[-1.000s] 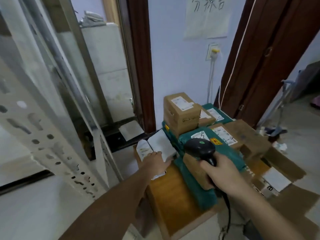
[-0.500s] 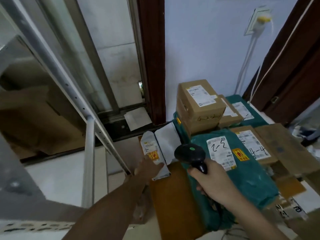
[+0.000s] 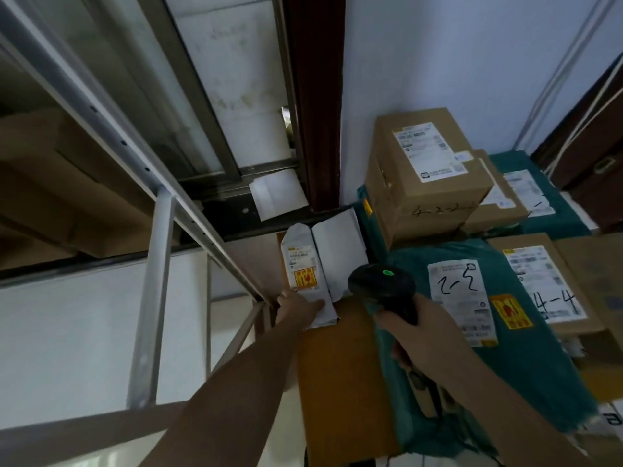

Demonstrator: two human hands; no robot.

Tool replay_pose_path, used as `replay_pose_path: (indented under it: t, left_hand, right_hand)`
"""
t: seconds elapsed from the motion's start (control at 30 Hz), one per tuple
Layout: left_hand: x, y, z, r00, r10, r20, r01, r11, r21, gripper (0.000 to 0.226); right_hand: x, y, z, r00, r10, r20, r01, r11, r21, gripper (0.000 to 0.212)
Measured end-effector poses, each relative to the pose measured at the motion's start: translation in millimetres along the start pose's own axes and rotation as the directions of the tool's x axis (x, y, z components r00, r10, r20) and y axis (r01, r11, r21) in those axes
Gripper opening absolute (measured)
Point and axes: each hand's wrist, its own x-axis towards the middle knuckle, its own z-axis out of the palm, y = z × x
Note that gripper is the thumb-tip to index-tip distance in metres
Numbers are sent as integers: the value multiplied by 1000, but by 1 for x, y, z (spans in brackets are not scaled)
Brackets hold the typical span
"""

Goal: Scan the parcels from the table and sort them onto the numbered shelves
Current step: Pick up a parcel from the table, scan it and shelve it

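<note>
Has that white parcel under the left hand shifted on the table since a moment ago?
No. The white parcel sits at the same table corner beside the green bag; only the camera moved.

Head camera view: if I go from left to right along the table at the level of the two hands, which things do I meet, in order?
Metal shelf frame → left hand on the white parcel → black barcode scanner in the right hand → green parcel marked 2-5 → cardboard box marked 4-4.

White mailer [image 3: 323,261], black scanner [image 3: 382,286], teal bag [image 3: 526,372], brown box [image 3: 424,176].
</note>
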Motion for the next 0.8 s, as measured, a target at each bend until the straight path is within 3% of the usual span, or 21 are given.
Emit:
replay_pose_path:
  t: [0.17, 0.37, 0.47, 0.67, 0.8]
  left_hand:
    - [5, 5, -1, 996, -84, 14, 85, 983, -165, 109]
    - [9, 2, 2, 984, -23, 177, 82, 939, -334, 67]
    - [-16, -7, -13, 980, 5, 201, 69, 932, -357, 59]
    - [-70, -25, -50, 978, 176, 113, -79, 812, -579, 30]
    - [-103, -4, -74, 943, 332, 22, -249, 747, -616, 29]
  right_hand:
    - [8, -4, -3, 1000, 4, 11, -4, 999, 31, 16]
    - [10, -3, -9, 1000, 20, 11, -21, 1000, 19, 20]
    - [7, -7, -8, 1000, 17, 8, -17, 1000, 25, 19]
    - [-13, -23, 3, 993, -104, -46, 103, 994, -27, 21]
    - [-29, -38, 17, 979, -186, -83, 185, 983, -20, 20]
